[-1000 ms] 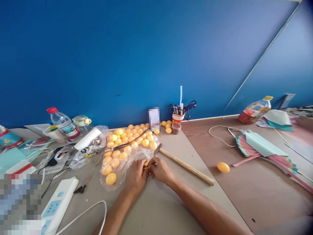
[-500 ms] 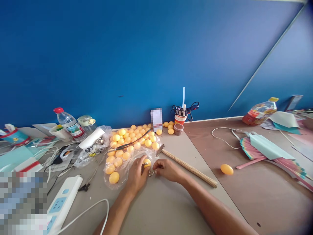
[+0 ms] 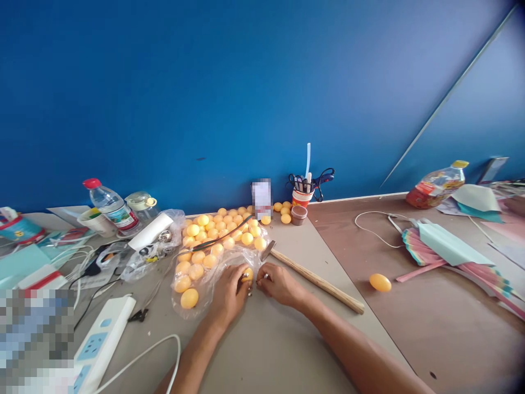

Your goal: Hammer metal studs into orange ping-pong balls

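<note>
My left hand [image 3: 230,291] is closed around an orange ping-pong ball [image 3: 248,274] at the near edge of a clear plastic bag [image 3: 213,273] full of several such balls. My right hand [image 3: 278,283] sits right beside it, fingers pinched on a small shiny metal piece [image 3: 264,276] that I cannot make out. Both hands rest on the grey table [image 3: 266,350]. A hammer with a wooden handle [image 3: 315,281] lies just behind my right hand.
One loose orange ball [image 3: 379,282] lies on the brown board to the right. A white power strip [image 3: 100,342] and cables are at the near left. Water bottle [image 3: 107,206], cup with scissors [image 3: 302,196], oil bottle [image 3: 435,184] and a folded paper fan [image 3: 443,253] stand further back.
My hands have drawn a little closer together around the ball; the small metal piece now sits at my right fingertips. The view shifted slightly.
</note>
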Tool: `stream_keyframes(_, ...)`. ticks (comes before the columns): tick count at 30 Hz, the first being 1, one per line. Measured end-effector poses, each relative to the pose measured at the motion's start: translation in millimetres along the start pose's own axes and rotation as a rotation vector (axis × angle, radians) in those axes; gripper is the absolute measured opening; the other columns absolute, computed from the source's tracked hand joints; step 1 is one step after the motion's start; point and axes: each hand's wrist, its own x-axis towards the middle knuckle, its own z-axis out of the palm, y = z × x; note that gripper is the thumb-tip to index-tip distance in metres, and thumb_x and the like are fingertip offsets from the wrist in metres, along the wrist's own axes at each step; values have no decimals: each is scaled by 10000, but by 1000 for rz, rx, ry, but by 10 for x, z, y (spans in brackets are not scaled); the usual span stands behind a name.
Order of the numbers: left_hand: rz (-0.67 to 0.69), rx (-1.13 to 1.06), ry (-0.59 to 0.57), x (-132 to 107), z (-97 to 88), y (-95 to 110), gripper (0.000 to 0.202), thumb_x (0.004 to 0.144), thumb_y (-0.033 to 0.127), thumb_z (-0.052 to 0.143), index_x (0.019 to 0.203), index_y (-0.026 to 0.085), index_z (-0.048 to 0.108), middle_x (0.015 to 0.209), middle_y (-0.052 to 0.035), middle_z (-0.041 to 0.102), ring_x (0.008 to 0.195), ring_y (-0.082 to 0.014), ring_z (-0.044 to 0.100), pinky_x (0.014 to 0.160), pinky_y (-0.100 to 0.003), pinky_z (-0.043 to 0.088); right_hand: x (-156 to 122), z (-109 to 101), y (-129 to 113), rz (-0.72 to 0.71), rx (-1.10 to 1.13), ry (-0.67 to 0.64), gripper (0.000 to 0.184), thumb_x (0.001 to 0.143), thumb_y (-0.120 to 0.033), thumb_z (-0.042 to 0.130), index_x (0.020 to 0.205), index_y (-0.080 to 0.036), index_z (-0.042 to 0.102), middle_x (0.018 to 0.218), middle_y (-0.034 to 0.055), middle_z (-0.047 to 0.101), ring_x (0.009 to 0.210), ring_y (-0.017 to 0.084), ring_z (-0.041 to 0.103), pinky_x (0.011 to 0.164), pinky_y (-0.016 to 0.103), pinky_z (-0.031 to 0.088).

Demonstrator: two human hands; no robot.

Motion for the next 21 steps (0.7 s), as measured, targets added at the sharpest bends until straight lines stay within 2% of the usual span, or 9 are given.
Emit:
stream_keyframes(2, 4, -3, -12, 1, -1, -2, 334, 854, 182, 521, 1180, 232, 573, 1110, -78, 683, 1050, -242, 620, 915, -421, 522, -9, -23, -16, 63, 11, -37, 167, 709, -36, 495, 661, -180, 564, 599, -22, 570, 570, 111, 494, 555, 211, 354)
stream_keyframes(7, 5, -11, -20, 5, -1, -12, 340, 845, 170, 518, 1173, 241, 575, 1108, -75, 683, 1046, -239, 624, 921, -423, 518, -28, 29, -26, -46, -35, -49, 133, 731, -59, 520, 695, -175, 573, 721, 0, 630, 662, 116, 526, 619, 217, 365)
stream_keyframes(10, 0, -19, -21, 9, -2, -9, 346, 837, 172, 528, 1172, 242, 578, 1096, -71, 687, 1037, -236, 627, 928, -424, 515, -11, 41, -11, 7, -8, -36, 74, 727, -108, 564, 703, -177, 565, 672, -13, 608, 616, 111, 499, 568, 217, 337)
stream_keyframes(12, -5, -20, -22, 11, -3, 1, 338, 839, 181, 532, 1169, 238, 582, 1085, -71, 689, 1032, -235, 629, 936, -430, 512, 12, 23, 5, 71, 92, -32, 60, 716, -145, 586, 677, -178, 555, 604, -31, 571, 563, 101, 471, 527, 214, 314)
stream_keyframes(15, -24, -17, -28, 10, -4, 19, 335, 837, 180, 537, 1164, 234, 588, 1096, -73, 687, 1044, -238, 624, 923, -426, 518, 47, -17, 22, 151, 395, -53, 76, 728, -217, 578, 669, -175, 554, 512, -57, 513, 474, 84, 445, 504, 215, 330)
stream_keyframes(18, -45, -8, -40, 6, -3, 34, 343, 826, 157, 534, 1155, 238, 591, 1130, -72, 682, 1072, -242, 618, 949, -445, 505, 64, -32, 20, 173, 666, -99, 81, 689, -238, 593, 703, -159, 584, 537, -48, 567, 460, 81, 501, 535, 223, 396)
stream_keyframes(21, -57, -4, -66, 2, 2, 45, 329, 833, 164, 539, 1149, 243, 585, 1126, -66, 687, 1071, -247, 623, 999, -495, 467, 68, 7, 11, 194, 730, -102, 106, 629, -208, 588, 722, -158, 590, 595, -32, 621, 455, 84, 525, 508, 224, 416)
